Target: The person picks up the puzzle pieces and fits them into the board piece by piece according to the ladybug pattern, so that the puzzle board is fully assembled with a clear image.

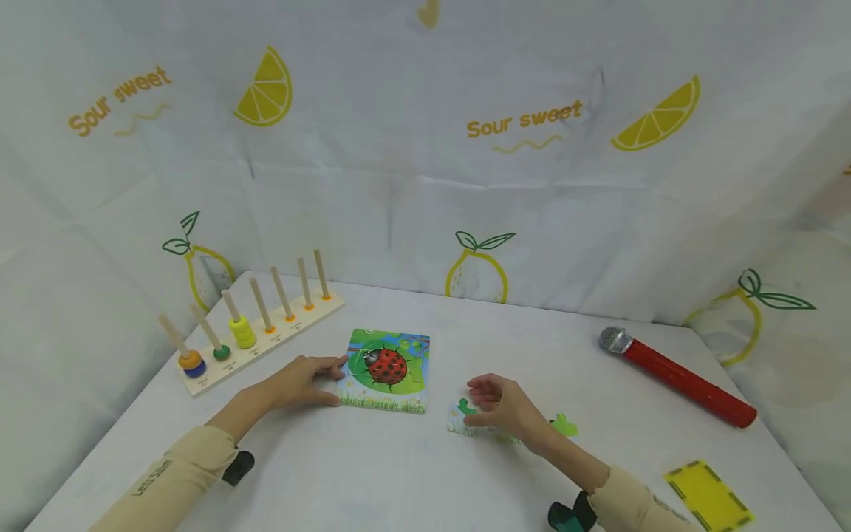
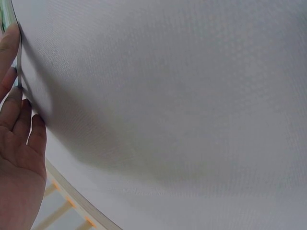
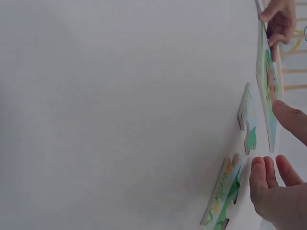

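Head view shows the loose puzzle piece [image 1: 461,418] lying on the tabletop [image 1: 399,473] just under the right hand [image 1: 508,411], whose fingers are relaxed and gripping nothing, while the left hand [image 1: 302,381] rests flat-fingered against the ladybird puzzle board [image 1: 385,369], which sits to the piece's left.

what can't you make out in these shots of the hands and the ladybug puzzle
- Head view: the right hand covers part of the loose pieces; contact can't be told.
- Left wrist view: the puzzle is a sliver, cut by the edge beside the left hand.
- Head view: print on the peg board is too small.
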